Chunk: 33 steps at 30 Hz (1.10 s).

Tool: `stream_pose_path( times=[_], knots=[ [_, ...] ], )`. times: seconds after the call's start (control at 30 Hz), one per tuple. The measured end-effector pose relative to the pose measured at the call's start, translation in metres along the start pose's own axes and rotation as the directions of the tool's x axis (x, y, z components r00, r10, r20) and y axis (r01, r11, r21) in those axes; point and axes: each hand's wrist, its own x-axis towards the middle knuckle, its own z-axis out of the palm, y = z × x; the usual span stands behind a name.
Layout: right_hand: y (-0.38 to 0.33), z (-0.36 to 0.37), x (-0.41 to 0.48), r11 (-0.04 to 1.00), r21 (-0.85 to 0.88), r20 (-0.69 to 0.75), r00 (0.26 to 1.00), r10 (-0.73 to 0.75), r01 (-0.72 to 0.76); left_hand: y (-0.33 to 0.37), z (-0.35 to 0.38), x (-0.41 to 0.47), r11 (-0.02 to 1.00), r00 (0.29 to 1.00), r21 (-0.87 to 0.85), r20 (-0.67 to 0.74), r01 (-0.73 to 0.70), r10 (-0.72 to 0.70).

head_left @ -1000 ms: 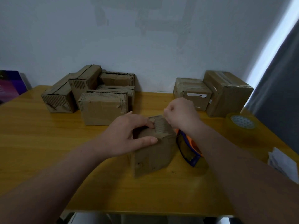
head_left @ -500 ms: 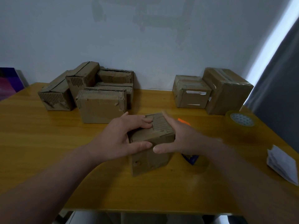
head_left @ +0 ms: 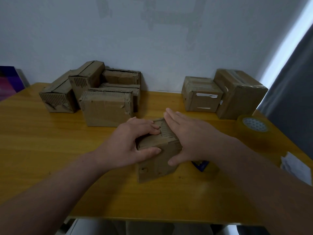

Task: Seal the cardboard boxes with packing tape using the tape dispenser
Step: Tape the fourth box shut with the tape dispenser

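Your left hand point(head_left: 128, 145) curls over the box point(head_left: 156, 164), thumb on its near face, steadying it; your right hand point(head_left: 191, 138) lies flat, fingers straight, pressing the top flaps down, likely for taping. The box sits midway on the table point(head_left: 50, 158); the dispenser point(head_left: 199, 164) lies just right of it, mostly hidden. Other boxes point(head_left: 105, 107) wait far.

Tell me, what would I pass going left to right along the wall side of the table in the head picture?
Purple thing at the edge → pile of worn boxes → box with white labels → bigger taped box → tape roll.
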Motion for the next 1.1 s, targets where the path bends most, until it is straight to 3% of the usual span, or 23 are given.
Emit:
stream_pose_path(
  times=[0.3, 0.83, 0.97, 1.1],
  knots=[
    [-0.003, 0.008, -0.004, 0.971, 0.213, -0.004, 0.994, -0.107, 0.106, 0.005, 0.002, 0.0, 0.999, 0.999, -0.011, -0.021, -0.03, 0.03],
    [0.003, 0.007, -0.042, 0.931, 0.349, -0.168, 0.985, -0.047, 0.104, 0.004, 0.001, -0.002, 0.999, 0.999, -0.003, -0.004, 0.052, -0.052],
    [0.005, 0.002, -0.05, 0.909, 0.407, -0.32, 0.947, 0.044, 0.095, 0.004, 0.0, -0.003, 0.996, 0.997, 0.018, -0.002, 0.083, -0.083],
    [0.008, 0.01, -0.048, 0.793, 0.589, -0.484, 0.854, 0.192, 0.155, 0.004, -0.002, -0.004, 0.995, 0.996, 0.044, -0.016, 0.091, -0.09]
  ],
)
